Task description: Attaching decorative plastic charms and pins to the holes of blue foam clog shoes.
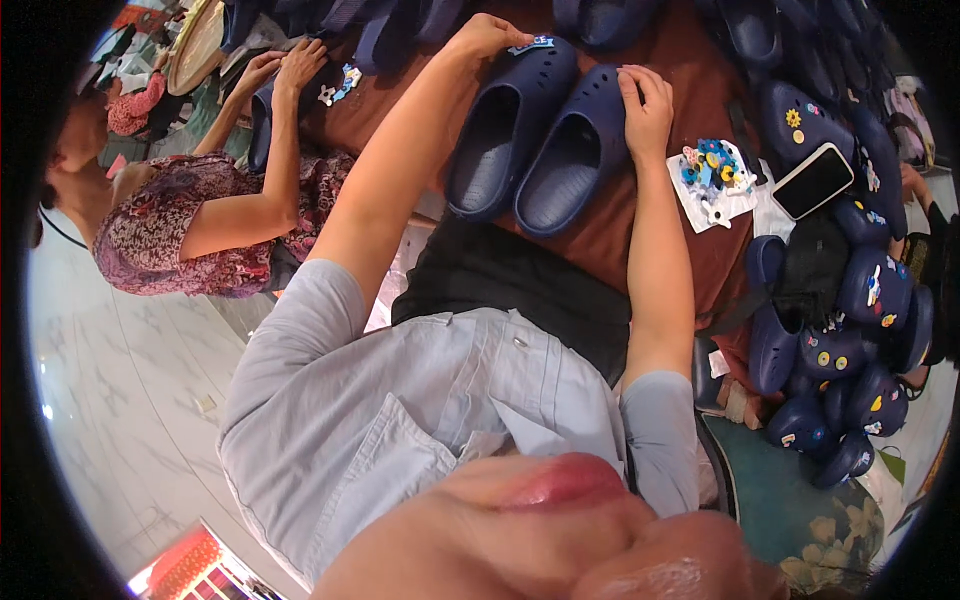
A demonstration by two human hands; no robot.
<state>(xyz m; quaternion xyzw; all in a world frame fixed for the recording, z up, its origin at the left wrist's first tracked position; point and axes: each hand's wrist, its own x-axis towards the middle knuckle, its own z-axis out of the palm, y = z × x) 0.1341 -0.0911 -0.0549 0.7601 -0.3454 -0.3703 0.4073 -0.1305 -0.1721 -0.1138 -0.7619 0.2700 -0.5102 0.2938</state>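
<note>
Two navy clogs lie side by side in front of me, toes pointing away: the left clog (512, 130) and the right clog (572, 160). My left hand (490, 38) pinches a light-blue shoe charm (532, 45) with white lettering, at the left clog's holed toe. Bent fingers of my right hand (648, 108) rest against the outer toe side of the right clog. To the right, a white sheet (735, 205) bears a pile of colourful shoe charms (712, 168) in blue, yellow, black and white.
A brown cloth (690, 110) covers the table. Beside the charms lies a phone (813, 182) with a dark screen. Decorated navy clogs (875, 285) heap up at the right; more clogs (600, 22) line the far edge. At left, a co-worker (200, 215) handles a clog (262, 125) near some charms (342, 86).
</note>
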